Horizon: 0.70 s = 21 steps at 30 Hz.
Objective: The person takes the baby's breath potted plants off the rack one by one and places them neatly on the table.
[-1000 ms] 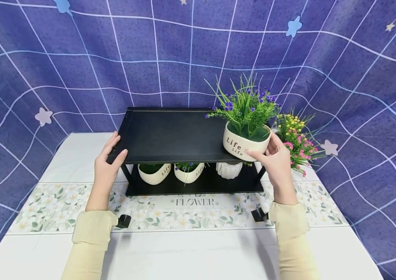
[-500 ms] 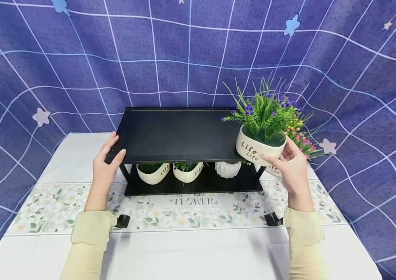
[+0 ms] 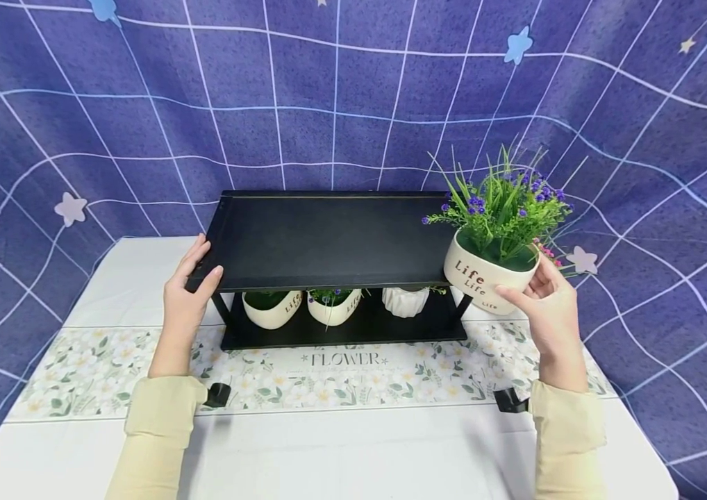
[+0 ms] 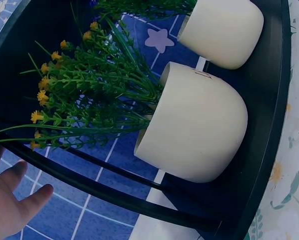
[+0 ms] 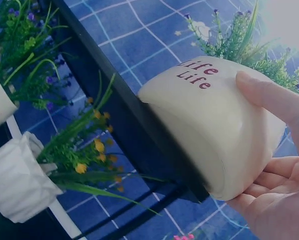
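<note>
My right hand grips a cream pot marked "Life", with grass and purple flowers, at the right end of a black two-tier rack. Thumb on the front and fingers at the far side, it holds the pot upright. In the right wrist view the pot's base overlaps the end of the top tier. My left hand rests against the rack's left end, thumb at the top's front corner. The left wrist view shows its fingers extended beside the rack frame.
On the lower tier stand two cream pots and a white fluted pot, all with plants. Another "Life" pot with pink flowers is mostly hidden behind the held one. A floral runner crosses the white table; a blue curtain hangs behind.
My right hand has carried the purple-flowered pot rightward from over the top tier to its right end, covering most of the pink-flowered plant. My left hand has stayed at the rack.
</note>
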Each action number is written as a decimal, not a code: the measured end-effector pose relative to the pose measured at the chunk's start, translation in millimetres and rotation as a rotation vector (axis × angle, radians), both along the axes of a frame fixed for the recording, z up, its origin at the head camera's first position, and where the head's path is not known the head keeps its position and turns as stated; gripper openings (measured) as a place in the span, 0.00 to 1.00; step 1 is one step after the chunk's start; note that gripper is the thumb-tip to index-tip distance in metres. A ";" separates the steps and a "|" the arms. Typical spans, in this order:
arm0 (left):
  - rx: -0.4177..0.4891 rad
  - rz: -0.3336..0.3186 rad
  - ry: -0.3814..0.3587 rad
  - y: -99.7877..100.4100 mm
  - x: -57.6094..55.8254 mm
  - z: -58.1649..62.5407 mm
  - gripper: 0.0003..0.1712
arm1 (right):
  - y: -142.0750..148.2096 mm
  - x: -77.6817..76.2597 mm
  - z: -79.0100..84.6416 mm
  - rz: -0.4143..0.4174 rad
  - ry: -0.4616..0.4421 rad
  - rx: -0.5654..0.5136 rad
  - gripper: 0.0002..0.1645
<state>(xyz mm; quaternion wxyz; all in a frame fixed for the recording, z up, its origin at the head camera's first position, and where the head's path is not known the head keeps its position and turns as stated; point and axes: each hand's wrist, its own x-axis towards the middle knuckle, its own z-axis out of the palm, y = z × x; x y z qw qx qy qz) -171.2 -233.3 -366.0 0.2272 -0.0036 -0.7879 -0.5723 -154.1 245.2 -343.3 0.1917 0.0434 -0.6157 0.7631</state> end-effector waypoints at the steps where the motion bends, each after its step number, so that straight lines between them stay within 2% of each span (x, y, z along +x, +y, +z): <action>1: 0.002 0.000 -0.001 -0.2 -0.2 -0.2 0.30 | 1.5 1.2 -0.2 0.002 0.003 -0.001 0.47; 8: 0.008 -0.001 0.013 0.0 -0.2 0.1 0.29 | 14.8 10.0 -5.1 0.016 0.042 -0.010 0.46; 21: 0.015 0.001 0.019 -0.5 -0.7 -1.5 0.29 | 44.2 27.0 -18.5 0.105 0.163 -0.115 0.41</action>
